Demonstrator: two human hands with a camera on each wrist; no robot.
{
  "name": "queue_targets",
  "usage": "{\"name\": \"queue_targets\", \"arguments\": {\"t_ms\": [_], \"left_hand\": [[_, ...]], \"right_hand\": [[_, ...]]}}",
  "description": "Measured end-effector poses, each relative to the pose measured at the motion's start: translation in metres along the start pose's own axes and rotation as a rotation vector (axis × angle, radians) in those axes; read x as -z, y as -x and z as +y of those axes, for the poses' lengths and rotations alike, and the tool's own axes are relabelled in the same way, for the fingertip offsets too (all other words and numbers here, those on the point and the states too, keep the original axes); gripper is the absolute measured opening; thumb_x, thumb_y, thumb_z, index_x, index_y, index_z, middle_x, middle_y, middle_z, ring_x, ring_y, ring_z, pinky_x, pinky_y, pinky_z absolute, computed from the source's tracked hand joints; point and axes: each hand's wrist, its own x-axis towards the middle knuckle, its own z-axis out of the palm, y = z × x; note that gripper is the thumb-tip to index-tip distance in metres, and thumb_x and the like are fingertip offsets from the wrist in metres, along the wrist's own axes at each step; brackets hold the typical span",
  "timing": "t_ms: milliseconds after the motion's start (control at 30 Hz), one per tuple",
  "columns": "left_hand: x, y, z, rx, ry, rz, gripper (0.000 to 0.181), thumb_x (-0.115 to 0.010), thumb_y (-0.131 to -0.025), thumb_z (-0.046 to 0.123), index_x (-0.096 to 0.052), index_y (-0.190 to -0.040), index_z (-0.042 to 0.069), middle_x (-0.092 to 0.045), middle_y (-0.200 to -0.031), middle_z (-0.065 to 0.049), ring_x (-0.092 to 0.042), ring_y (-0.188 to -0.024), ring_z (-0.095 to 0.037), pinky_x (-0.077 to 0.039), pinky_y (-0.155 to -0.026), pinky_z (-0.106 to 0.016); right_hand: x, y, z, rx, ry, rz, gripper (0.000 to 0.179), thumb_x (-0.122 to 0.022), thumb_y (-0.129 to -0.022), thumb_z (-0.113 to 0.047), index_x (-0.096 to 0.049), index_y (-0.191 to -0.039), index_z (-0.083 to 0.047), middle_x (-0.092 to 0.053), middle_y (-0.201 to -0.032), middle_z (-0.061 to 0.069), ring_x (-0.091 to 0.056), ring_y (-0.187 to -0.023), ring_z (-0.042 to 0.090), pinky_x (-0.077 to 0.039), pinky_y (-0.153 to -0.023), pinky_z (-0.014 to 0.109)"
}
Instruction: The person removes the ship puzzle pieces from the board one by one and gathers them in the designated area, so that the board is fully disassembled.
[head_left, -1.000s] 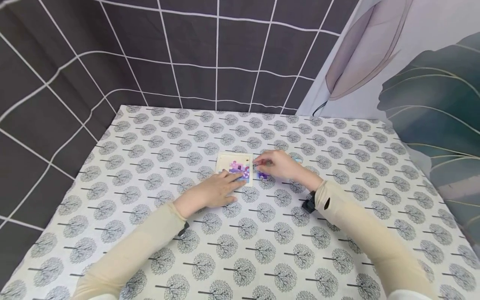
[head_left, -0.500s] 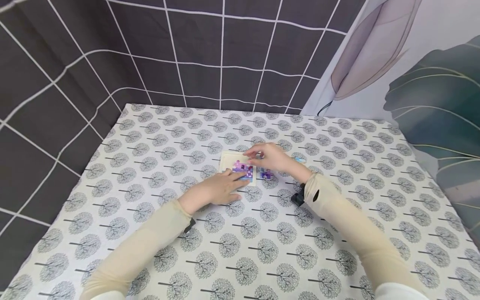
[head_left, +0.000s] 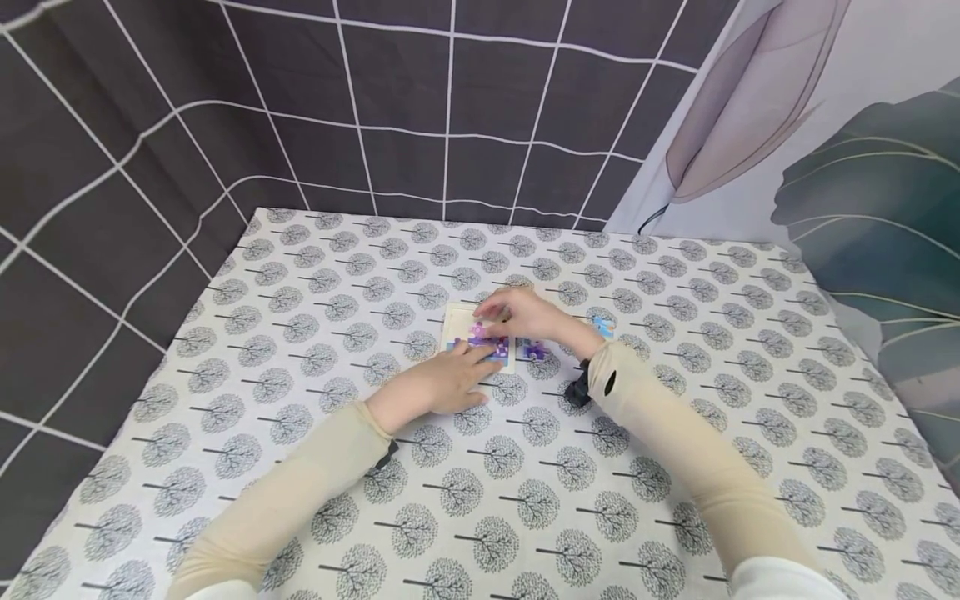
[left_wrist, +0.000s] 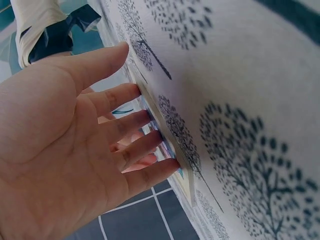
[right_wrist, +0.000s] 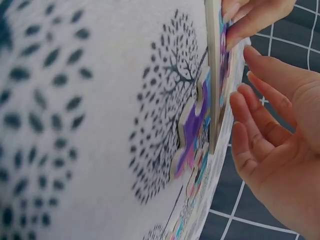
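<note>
A small jigsaw puzzle in a cream tray (head_left: 454, 321) lies on the cloth, with pink, purple and blue pieces (head_left: 477, 332) in its nearer part. My left hand (head_left: 442, 380) rests its fingertips on the tray's near side, fingers fairly straight and thumb apart. My right hand (head_left: 521, 312) hovers over the tray's right half, fingers bent and fingertips close over the pink piece. In the right wrist view no piece shows between the thumb and fingers of the right hand (right_wrist: 280, 125). A loose purple puzzle piece (right_wrist: 191, 125) lies beside the tray's edge (right_wrist: 214, 90).
A light blue puzzle piece (head_left: 602, 326) lies farther right, behind the right wrist. The table is covered by a tree-print cloth (head_left: 525, 500). A dark grid-pattern curtain (head_left: 397, 100) hangs at the back and left; a leaf-print curtain (head_left: 862, 208) hangs at the right.
My right hand has moved left from the loose pieces beside the tray to above the tray. The left hand stays at the tray's near side. The head view has shifted slightly.
</note>
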Motion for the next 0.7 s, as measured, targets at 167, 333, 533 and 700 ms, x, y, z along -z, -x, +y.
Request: {"name": "queue_targets", "arguments": {"t_ms": [167,333,533,700], "left_hand": [[-0.002,0.0,0.001,0.015,-0.028,0.002,0.063,-0.049,-0.095,0.037,-0.026,-0.148,0.012,-0.017,-0.155,-0.01,-0.017,-0.141,-0.033,-0.024,-0.113,-0.049],[-0.003,-0.001,0.001,0.016,-0.044,0.011,0.064,-0.049,-0.095,0.038,-0.026,-0.148,0.012,-0.018,-0.155,-0.009,-0.018,-0.14,-0.033,-0.026,-0.112,-0.048],[-0.006,-0.001,0.001,0.021,-0.061,0.017,0.065,-0.05,-0.094,0.039,-0.025,-0.148,0.013,-0.017,-0.155,-0.009,-0.018,-0.14,-0.032,-0.026,-0.112,-0.048],[-0.005,0.0,0.002,0.029,-0.058,0.023,0.065,-0.051,-0.094,0.038,-0.026,-0.148,0.013,-0.018,-0.155,-0.008,-0.018,-0.141,-0.03,-0.025,-0.113,-0.047]], "right_hand": [[-0.004,-0.005,-0.002,-0.006,0.036,-0.034,0.03,-0.072,-0.08,-0.017,-0.067,-0.107,-0.004,-0.066,-0.103,0.008,-0.061,-0.093,0.019,-0.053,-0.084,0.027],[-0.005,-0.009,-0.005,-0.042,0.087,-0.065,0.026,-0.073,-0.079,-0.018,-0.069,-0.102,-0.007,-0.065,-0.099,0.005,-0.058,-0.092,0.018,-0.05,-0.084,0.029],[-0.003,-0.013,-0.008,-0.094,0.082,-0.112,0.029,-0.075,-0.076,-0.016,-0.069,-0.102,-0.005,-0.063,-0.097,0.006,-0.056,-0.091,0.018,-0.048,-0.084,0.029],[-0.001,-0.015,-0.013,-0.159,0.063,-0.151,0.03,-0.075,-0.075,-0.013,-0.068,-0.104,-0.005,-0.062,-0.1,0.007,-0.056,-0.094,0.019,-0.047,-0.087,0.03]]}}
